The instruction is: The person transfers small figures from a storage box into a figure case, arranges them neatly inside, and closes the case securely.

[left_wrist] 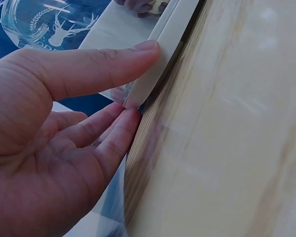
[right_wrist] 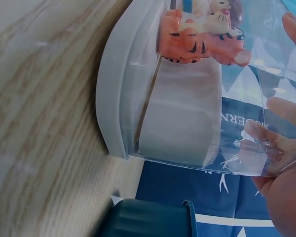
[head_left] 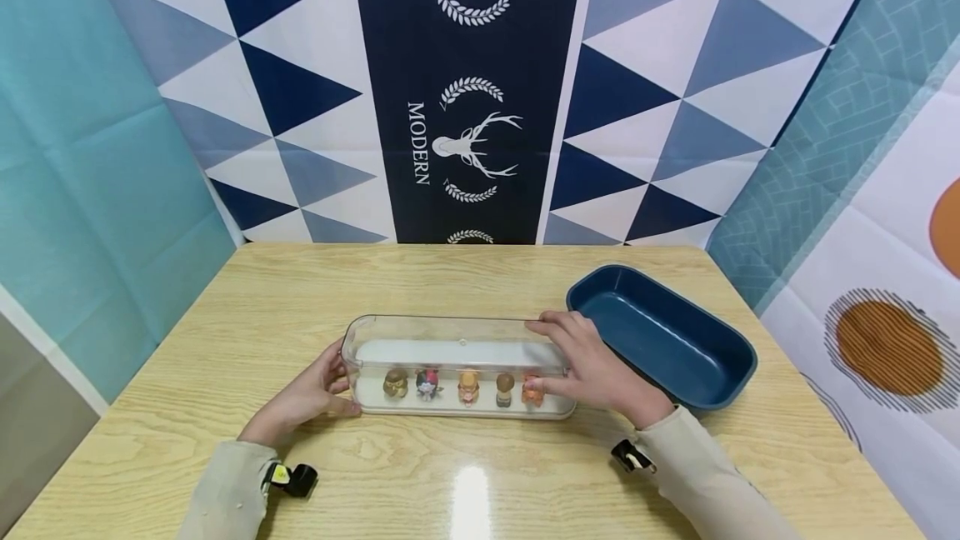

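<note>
A long clear display case stands on the table, its transparent lid over a white base. Several small figurines line up inside, among them an orange tiger figurine at the right end. My left hand holds the case's left end. In the left wrist view its thumb lies along the base's edge, with fingertips against the corner. My right hand grips the lid's right end from above, thumb at the front and fingers over the back. Whether the lid is apart from the base cannot be told.
A dark blue bin sits at the back right, close behind my right hand. The wooden table ends at a patterned cloth at the back. Cloth hangings stand along both sides.
</note>
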A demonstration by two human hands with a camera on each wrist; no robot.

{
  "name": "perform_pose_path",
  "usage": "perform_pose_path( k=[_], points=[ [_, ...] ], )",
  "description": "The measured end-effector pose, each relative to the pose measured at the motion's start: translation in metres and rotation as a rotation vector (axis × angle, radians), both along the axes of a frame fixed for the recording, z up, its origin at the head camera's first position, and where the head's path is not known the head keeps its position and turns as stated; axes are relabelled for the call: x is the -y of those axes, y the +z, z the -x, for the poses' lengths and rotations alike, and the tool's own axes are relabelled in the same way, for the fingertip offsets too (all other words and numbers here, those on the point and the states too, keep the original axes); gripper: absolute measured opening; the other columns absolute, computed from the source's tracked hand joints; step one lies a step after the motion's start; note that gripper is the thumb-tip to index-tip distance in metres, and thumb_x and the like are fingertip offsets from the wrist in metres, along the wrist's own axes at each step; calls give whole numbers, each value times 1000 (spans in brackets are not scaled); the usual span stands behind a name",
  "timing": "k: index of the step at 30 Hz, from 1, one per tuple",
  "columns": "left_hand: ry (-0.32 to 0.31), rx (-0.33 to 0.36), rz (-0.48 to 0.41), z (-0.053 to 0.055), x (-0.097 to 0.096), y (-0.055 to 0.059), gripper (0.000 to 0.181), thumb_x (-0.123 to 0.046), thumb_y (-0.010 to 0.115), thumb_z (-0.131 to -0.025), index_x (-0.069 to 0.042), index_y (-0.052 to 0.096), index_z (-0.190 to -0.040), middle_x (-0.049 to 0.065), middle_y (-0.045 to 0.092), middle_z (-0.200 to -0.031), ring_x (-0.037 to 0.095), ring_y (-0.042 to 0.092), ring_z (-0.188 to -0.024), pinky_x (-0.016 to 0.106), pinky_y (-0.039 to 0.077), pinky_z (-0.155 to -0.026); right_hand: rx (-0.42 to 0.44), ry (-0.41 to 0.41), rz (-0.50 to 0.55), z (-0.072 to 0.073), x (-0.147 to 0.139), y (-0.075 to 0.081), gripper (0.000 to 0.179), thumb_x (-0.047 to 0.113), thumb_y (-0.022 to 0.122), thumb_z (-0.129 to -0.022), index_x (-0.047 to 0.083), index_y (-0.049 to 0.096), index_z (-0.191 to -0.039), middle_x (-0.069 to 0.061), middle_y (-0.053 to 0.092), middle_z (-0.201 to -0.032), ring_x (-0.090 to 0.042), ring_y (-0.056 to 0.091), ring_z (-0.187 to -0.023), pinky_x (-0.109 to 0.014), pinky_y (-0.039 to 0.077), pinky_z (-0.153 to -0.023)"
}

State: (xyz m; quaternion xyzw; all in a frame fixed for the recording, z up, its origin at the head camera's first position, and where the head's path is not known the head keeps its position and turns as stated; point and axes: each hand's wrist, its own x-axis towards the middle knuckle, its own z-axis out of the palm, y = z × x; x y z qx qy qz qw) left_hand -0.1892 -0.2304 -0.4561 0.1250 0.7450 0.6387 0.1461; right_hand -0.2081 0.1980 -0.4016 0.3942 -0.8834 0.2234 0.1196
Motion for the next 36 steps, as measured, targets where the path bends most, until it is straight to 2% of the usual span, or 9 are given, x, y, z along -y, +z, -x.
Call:
perform_pose_path(
  k=[5,10,14,19,24,30,36],
  points=[
    [10,6,25,0,0,-1,118,18,77,-69,6,-1,-156,39,30,-147,53,39,-132,34,54,-97,-14,1,-8,0,0,-1,74,49,73,-87,5,51,-142,-17,49,-138,-38,40,-127,-61,38,-101],
    [-20,3,8,0,1,0,115,20,74,-70,7,-2,-155,41,30,-145,54,40,-130,36,57,-92,-18,9,-19,0,0,0,74,50,71,-88,5,51,-143,-17,48,-138,-39,40,-127,-61,37,-101],
    [-56,-29,13,0,0,4,115,20,74,-70,8,-2,-155,41,30,-144,56,37,-131,36,55,-96,-14,2,-42,0,0,2,75,50,72,-87,5,50,-143,-18,48,-139,-38,41,-127,-61,37,-101],
    [-66,-52,82,-1,0,14,113,11,77,-73,3,1,-157,38,31,-146,54,38,-132,36,52,-100,-10,-9,-96,-2,1,5,78,53,70,-87,7,46,-146,-18,46,-141,-37,41,-128,-60,37,-101],
    [-38,-101,168,-1,0,28,111,1,79,-79,-2,3,-159,36,33,-146,53,39,-131,49,49,-103,47,-35,-132,-5,1,11,76,53,66,-90,11,42,-149,-18,40,-148,-38,35,-135,-62,32,-106],
    [-56,-216,240,1,0,45,107,-8,79,-83,-2,4,-159,38,28,-148,54,34,-134,60,43,-106,132,-68,-129,-5,2,15,68,50,61,-96,15,41,-151,-19,36,-153,-41,30,-139,-66,27,-109],
    [-41,-309,359,-3,-9,64,106,-20,81,-84,-2,8,-159,32,26,-155,50,29,-139,69,34,-107,189,-122,-140,-6,3,20,65,52,55,-98,17,42,-151,-20,31,-156,-44,25,-142,-68,21,-111]
  ],
)
